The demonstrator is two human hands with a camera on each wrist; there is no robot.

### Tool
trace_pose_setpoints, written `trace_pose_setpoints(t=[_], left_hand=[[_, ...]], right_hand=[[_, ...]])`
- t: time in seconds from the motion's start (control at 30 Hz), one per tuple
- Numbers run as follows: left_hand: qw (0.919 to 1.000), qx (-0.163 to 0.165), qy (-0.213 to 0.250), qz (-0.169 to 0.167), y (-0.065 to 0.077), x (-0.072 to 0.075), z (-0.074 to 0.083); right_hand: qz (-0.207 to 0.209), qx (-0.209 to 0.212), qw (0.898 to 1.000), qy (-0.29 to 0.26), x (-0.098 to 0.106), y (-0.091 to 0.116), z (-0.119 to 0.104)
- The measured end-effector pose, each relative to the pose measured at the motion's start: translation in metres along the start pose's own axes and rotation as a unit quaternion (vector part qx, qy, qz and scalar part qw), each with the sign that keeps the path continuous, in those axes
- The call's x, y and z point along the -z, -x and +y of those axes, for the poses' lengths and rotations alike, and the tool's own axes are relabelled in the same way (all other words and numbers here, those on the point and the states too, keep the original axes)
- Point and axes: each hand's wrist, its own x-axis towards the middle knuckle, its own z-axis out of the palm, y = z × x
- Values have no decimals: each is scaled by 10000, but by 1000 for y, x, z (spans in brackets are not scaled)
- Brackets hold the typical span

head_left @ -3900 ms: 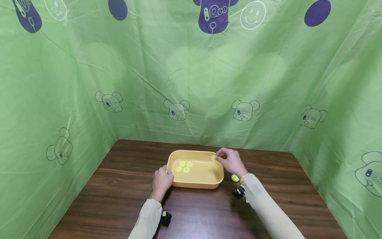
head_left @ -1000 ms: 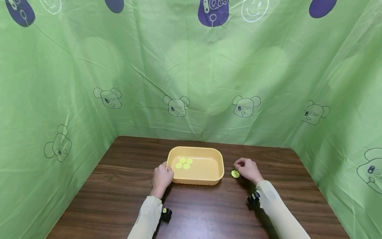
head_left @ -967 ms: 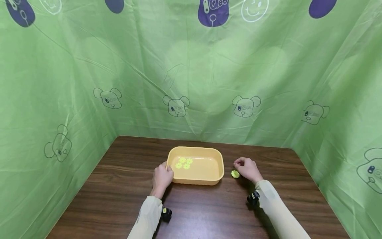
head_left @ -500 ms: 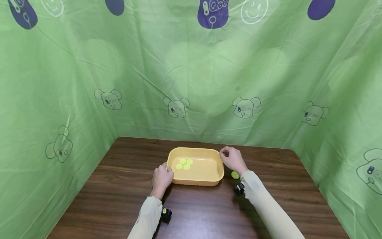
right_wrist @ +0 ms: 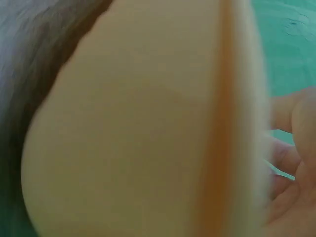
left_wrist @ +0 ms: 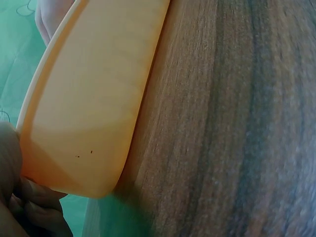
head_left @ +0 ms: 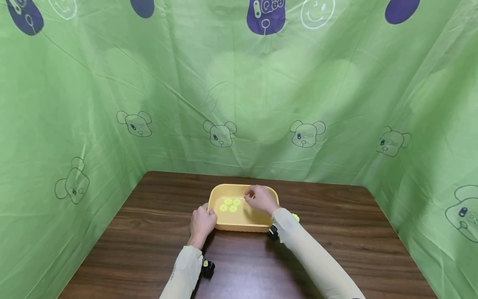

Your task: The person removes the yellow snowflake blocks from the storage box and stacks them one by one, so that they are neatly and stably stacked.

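Observation:
A yellow plastic tray [head_left: 269, 197] stands mid-table with three green flower pieces [head_left: 230, 205] in its left half. My left hand [head_left: 203, 219] grips the tray's near left corner; in the left wrist view its fingers [left_wrist: 22, 205] curl under the tray's wall [left_wrist: 89, 98]. My right hand [head_left: 252, 194] hovers over the middle of the tray with fingertips pinched together on a small green flower piece that the fingers mostly hide. The right wrist view is filled by the blurred tray wall [right_wrist: 138, 128], with fingers [right_wrist: 291, 143] behind it. Another green flower piece [head_left: 296, 216] lies on the table right of the tray.
The dark wooden table [head_left: 358, 232] is walled on three sides by a green printed curtain [head_left: 239, 104]. Bare wood [left_wrist: 237, 123] lies in front of and beside the tray.
My right hand left the green pieces on the table, rose past the tray's right rim and now sits over the tray's middle. The left hand and tray stayed put.

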Motion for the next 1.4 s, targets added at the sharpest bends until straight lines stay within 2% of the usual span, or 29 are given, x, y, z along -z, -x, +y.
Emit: trace_pose_setpoints(t=[0.07, 0.23, 0.5, 0.77, 1.17, 1.4], left_hand=[[10000, -1, -8, -14, 0, 0, 0], [10000, -28, -23, 41, -1, 0, 1], [9999, -25, -65, 102, -1, 0, 1], [10000, 10, -47, 83, -1, -1, 0], [10000, -15, -24, 25, -2, -1, -1], [10000, -18, -13, 50, -3, 0, 0]], right_hand=[[-205, -3, 9997, 142, -10, -3, -2], [-644, -59, 9979, 73, -31, -8, -7], [-893, -428, 9936, -542, -49, -11, -10], [-836, -450, 9948, -361, -54, -12, -15], [-1001, -699, 9925, -53, -52, -10, -19], [-884, -665, 9939, 2, -49, -8, -22]])
